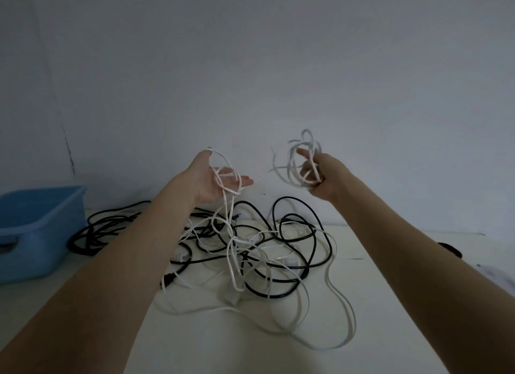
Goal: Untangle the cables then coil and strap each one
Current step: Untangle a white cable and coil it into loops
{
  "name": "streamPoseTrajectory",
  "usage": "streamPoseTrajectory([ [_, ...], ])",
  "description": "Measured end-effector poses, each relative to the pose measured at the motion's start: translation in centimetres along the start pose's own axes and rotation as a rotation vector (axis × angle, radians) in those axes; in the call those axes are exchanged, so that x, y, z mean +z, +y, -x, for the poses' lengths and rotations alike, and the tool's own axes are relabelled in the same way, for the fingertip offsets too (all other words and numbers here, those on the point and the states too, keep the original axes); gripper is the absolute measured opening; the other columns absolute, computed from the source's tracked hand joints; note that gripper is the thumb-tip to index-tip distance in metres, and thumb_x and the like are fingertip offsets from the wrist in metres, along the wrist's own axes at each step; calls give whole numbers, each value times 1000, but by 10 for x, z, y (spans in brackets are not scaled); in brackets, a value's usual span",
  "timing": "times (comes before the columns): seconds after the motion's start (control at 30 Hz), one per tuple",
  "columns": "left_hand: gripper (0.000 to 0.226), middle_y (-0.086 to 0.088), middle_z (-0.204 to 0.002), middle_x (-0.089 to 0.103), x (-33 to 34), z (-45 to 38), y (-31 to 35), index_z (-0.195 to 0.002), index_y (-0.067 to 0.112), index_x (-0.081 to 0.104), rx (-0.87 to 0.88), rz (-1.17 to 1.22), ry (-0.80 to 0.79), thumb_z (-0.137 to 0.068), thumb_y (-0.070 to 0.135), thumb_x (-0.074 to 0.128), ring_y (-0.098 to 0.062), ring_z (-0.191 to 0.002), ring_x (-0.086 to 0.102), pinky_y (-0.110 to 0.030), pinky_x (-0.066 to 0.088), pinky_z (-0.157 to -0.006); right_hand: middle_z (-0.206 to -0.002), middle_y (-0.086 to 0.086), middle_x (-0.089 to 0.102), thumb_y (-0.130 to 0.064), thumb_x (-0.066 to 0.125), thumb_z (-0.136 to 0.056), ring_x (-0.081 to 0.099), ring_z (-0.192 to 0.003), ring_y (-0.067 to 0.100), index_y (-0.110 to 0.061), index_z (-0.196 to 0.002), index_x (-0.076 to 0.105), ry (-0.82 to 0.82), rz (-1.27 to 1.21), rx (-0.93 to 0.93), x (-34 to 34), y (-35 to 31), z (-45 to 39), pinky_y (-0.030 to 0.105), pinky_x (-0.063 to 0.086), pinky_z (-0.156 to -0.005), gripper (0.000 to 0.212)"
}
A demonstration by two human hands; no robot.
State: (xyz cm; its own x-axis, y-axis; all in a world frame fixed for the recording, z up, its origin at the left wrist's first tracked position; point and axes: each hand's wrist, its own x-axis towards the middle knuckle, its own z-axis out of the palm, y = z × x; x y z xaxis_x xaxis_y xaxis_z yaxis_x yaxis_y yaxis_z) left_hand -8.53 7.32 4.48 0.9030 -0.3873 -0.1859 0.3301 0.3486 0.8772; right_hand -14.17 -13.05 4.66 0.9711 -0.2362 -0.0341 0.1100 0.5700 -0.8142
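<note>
Both hands are raised above the table (390, 332): white cable (223, 176) is draped over the flat-fingered left hand (214, 178); its loops are gripped by the right hand (320, 176).

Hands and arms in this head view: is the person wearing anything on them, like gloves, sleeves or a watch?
Nothing that shows. The left hand and right hand are bare, with no gloves and no rings that can be made out. Both forearms are bare all the way to the lower edge of the picture: no sleeves, watch or wristband. The light is dim, so small marks would be hard to see.
</note>
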Motion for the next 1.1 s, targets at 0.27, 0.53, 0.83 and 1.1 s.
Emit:
streamPoseTrajectory([
  [0.27,79,-19,-62,66,35,12,9,-104,0,57,68,-222,-78,-90,71,24,-23,-41,61,-30,45,-60,-39,-7,42,-20,39,-101,34,-31,3,-13,-79,58,-336,529,49,15,23,17,14,28,-31,30],
  [0.53,82,-24,-77,65,38,11,16,-121,-4,45,40,-373,-58,-88,71,32,-25,-42,61,-24,51,-48,-44,-8,46,-19,40,-102,32,-36,5,-10,-82,57,-446,1056,-25,18,27,19,16,26,-38,28],
  [0.83,23,-16,-86,58,28,4,17,-95,-2,52,183,-557,1,-99,20,46,-23,-58,66,-25,54,-46,-58,5,48,-20,50,-97,36,-41,12,-4,-67,50,-19,1209,-192,23,-8,14,22,27,-42,33],
  [1.1,34,5,-88,72,43,23,-23,-105,16,61,44,-937,-590,-89,43,49,-10,-82,54,-21,42,-74,-42,2,44,-9,45,-98,34,-24,4,-7,-68,44,88,305,-423,66,-67,12,15,25,-37,30],
])
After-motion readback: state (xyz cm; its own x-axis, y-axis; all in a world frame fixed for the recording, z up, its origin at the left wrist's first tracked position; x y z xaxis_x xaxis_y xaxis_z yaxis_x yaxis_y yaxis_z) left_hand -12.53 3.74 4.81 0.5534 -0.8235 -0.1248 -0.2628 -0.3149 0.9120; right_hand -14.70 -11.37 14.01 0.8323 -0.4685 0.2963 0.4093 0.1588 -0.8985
